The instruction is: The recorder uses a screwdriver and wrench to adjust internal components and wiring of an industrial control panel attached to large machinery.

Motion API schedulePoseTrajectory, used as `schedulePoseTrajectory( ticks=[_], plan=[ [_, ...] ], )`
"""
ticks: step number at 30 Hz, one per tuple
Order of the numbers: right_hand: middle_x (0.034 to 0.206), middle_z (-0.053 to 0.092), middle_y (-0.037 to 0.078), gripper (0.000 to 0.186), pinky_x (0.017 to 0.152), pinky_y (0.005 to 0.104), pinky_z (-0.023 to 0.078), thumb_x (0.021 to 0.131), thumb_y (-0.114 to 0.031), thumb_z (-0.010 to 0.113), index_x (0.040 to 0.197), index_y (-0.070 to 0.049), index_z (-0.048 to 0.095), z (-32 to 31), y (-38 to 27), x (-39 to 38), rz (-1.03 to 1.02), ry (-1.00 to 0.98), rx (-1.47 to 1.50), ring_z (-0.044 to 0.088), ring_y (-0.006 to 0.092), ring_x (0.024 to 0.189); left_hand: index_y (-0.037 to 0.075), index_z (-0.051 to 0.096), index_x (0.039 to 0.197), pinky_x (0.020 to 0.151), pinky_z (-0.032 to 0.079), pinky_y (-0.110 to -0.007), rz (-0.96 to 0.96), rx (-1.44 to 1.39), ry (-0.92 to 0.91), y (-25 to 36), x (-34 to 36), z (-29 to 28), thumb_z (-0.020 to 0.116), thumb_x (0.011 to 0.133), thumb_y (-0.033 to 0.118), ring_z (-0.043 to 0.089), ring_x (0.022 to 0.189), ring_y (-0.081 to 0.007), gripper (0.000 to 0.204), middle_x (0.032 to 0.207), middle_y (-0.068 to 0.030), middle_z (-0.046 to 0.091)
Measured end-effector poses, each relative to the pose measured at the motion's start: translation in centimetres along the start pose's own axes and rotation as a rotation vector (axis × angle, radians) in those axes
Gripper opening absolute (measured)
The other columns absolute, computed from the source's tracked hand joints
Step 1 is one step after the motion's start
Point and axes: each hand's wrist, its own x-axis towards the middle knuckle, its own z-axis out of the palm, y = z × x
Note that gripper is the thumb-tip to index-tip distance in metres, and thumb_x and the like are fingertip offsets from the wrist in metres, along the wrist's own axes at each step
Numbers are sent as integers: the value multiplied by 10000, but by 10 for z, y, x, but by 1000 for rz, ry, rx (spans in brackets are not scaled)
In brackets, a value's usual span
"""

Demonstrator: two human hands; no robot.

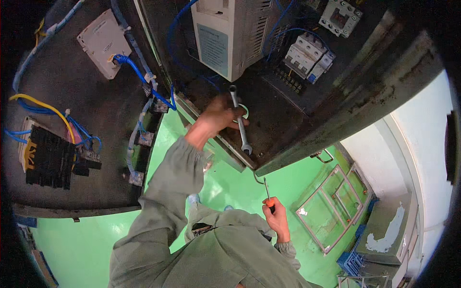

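My left hand [217, 118] reaches into the open cabinet, closed around the middle of a silver combination wrench [242, 133]. The wrench points its ring end away from me and its open end toward the cabinet's front edge. Motion blur softens my fingers, and a pale green ring-shaped thing [246, 112] shows beside them. Lower and to the right, outside the cabinet, my right hand [277, 220] grips a screwdriver [271, 201] by its orange and black handle. Its metal shaft points up toward the cabinet's front edge.
A white drive unit [216, 41] and circuit breakers [308, 55] are mounted inside the cabinet. To the left, the open door [103, 158] carries blue cables [144, 77] and a black terminal block [48, 158]. A metal frame [307, 223] stands at right above the green floor.
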Motion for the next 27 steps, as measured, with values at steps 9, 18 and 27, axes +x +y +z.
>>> schedulePoseTrajectory(
  ticks=[9,18,27],
  plan=[
    [622,537,74,160,513,277,399,808,-125,564,925,-16,563,2,-2,1,-50,-37,-2,471,138,527,-16,410,1066,743,555,-367,213,-299,277,-27,-52,-16,478,865,-1,640,872,-280,213,959,-160,584],
    [624,532,70,166,513,273,396,803,-117,573,935,-18,563,-1,1,7,-62,-33,-35,470,127,539,-5,426,1080,748,553,-376,225,-312,259,-20,-47,-20,493,885,63,645,879,-279,217,965,-146,583],
    [704,579,6,306,435,234,382,892,-220,565,1119,-15,560,-9,-31,34,-36,131,482,503,72,565,-33,394,1148,703,567,-335,284,-157,81,-15,-18,-6,414,914,15,645,839,-269,240,965,-172,573]
  ],
)
